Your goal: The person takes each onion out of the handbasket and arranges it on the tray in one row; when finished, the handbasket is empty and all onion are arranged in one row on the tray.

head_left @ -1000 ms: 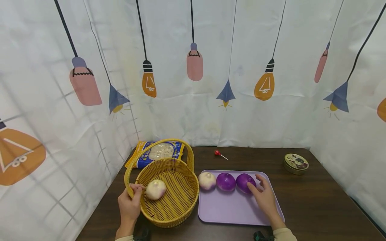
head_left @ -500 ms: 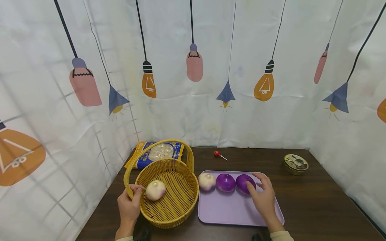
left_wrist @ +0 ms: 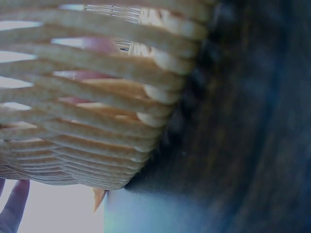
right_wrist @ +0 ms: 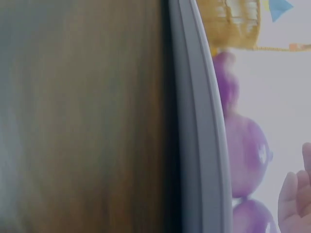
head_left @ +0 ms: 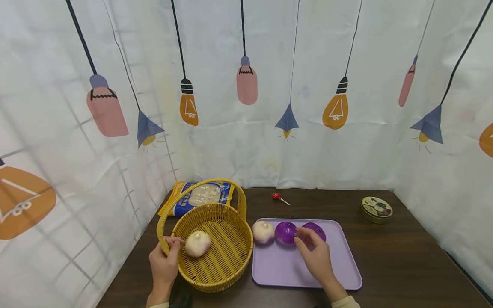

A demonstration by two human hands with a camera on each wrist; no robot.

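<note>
At the centre we have the middle purple onion (head_left: 284, 233), resting on the lilac tray (head_left: 275, 271) between the pale onion (head_left: 262, 232) and the right purple onion (head_left: 317, 228). Its skin looks smooth and glossy, so we would expect it to be light to moderate in weight, firm and rather slippery; whether it is real or a model we cannot tell. We would take it round its widest part, thumb on the near side and fingers on the far side, because the neighbours crowd its flanks and a pinch at the top could slide off. The right hand (head_left: 313, 256) hangs beside it, in front of the right purple onion, thumb and fingers arched with a gap between them; we see nothing in its hold, and whether its tips touch the middle purple onion we cannot say. Left of the tray stands the wicker basket (head_left: 229, 244), with the other pale onion (head_left: 198, 244) lying inside against the left part. The left hand (head_left: 164, 261) grips the basket's left edge by the foot of its handle (head_left: 242, 203); the weave looks light and a little springy, so we judge the rim there a sound hold. Beyond lie a blue and yellow bag (head_left: 204, 195), a lollipop (head_left: 276, 196) and a round tin (head_left: 376, 209).
</note>
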